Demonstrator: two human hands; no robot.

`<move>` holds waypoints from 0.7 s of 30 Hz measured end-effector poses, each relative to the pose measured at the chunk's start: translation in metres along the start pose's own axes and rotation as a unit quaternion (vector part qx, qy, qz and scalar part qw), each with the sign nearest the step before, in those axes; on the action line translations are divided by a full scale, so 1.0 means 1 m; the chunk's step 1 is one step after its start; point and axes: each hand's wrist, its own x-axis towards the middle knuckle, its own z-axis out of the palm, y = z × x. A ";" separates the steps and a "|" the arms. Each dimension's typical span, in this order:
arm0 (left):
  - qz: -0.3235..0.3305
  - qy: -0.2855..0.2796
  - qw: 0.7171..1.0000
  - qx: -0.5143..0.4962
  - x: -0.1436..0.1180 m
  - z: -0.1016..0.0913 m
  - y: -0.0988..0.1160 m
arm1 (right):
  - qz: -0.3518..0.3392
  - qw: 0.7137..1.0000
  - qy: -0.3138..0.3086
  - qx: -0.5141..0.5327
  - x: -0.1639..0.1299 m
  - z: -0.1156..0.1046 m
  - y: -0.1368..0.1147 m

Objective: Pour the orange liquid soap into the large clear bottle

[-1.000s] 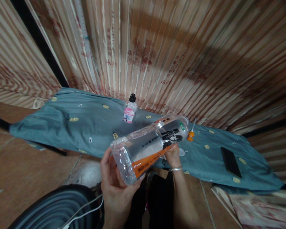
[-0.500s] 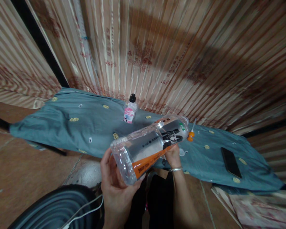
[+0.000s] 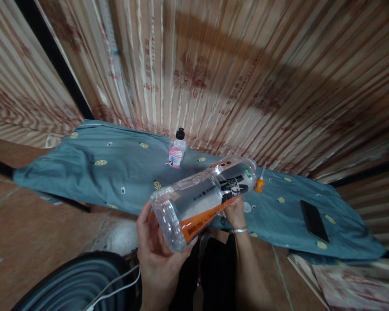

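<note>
A large clear plastic bottle [image 3: 197,201] with a silver, black and orange label lies tilted in the air between both hands. My left hand [image 3: 158,250] is closed around its base, thumb below and fingers at the side. Under the label's far end, my right hand [image 3: 236,211] grips the bottle from beneath; most of its fingers are hidden behind it. Just past the upper right end of the bottle lies a small orange piece [image 3: 259,185] with a thin pale stem. Upright behind the bottle stands a smaller clear bottle [image 3: 176,154] with a pink label and black cap.
A green-grey cloth [image 3: 129,170] with yellow prints covers the narrow table. On its right lies a black phone [image 3: 314,220]. A striped curtain [image 3: 197,77] hangs behind. A black ribbed round object [image 3: 81,280] with a white cable [image 3: 116,287] is at lower left.
</note>
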 end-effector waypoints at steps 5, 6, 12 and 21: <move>0.007 -0.011 1.000 -0.003 0.001 0.000 0.000 | -0.003 1.000 0.008 -0.007 0.000 0.000 0.001; 0.009 -0.012 1.000 -0.005 0.001 -0.001 0.000 | -0.002 1.000 0.007 -0.006 0.000 0.000 0.000; 0.013 -0.019 1.000 0.000 0.001 -0.004 -0.003 | -0.001 1.000 0.002 0.003 0.000 -0.001 -0.002; 0.025 -0.024 0.999 -0.002 0.002 0.001 0.001 | 0.027 1.000 -0.003 0.007 0.000 0.000 -0.006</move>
